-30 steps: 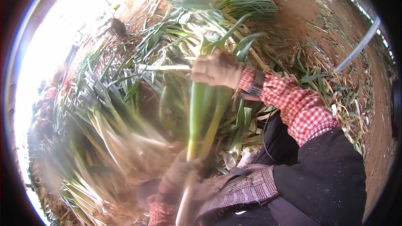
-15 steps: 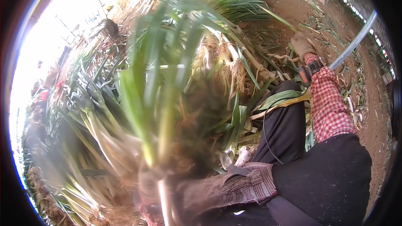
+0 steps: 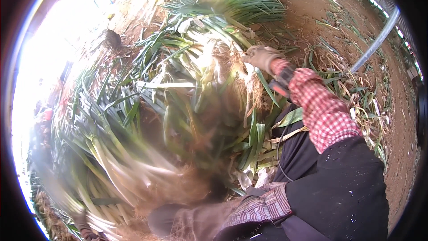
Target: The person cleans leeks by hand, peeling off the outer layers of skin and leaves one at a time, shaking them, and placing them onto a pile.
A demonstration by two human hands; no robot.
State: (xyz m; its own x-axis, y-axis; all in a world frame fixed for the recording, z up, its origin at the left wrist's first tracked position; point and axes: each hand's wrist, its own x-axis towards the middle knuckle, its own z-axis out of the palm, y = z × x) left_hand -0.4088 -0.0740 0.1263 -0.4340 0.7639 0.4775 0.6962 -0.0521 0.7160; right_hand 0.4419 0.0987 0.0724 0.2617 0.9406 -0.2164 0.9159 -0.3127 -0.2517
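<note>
My right hand (image 3: 263, 58), in a beige glove, reaches to the heap of untrimmed green onions (image 3: 218, 58). Its fingers curl at the white, rooty end of a stalk. Low on the left, my left hand (image 3: 81, 221) shows dim and partly cut off by the picture's edge. It is beside the white stalks of a pile of green onions (image 3: 111, 160), whose hairy roots (image 3: 174, 187) point toward me. Whether its fingers grip a stalk is hidden.
A large bundle of green onions (image 3: 232, 0) lies at the far side. A grey metal pole (image 3: 376, 40) slants above the brown soil (image 3: 307, 15) at the right. Peeled leaves (image 3: 365, 107) litter the ground. A dark cable (image 3: 281, 151) crosses my trouser leg.
The green onion held upright in my left hand has left the foreground, and that hand has moved left to the pile. My right hand has swung left from the soil onto the untrimmed heap.
</note>
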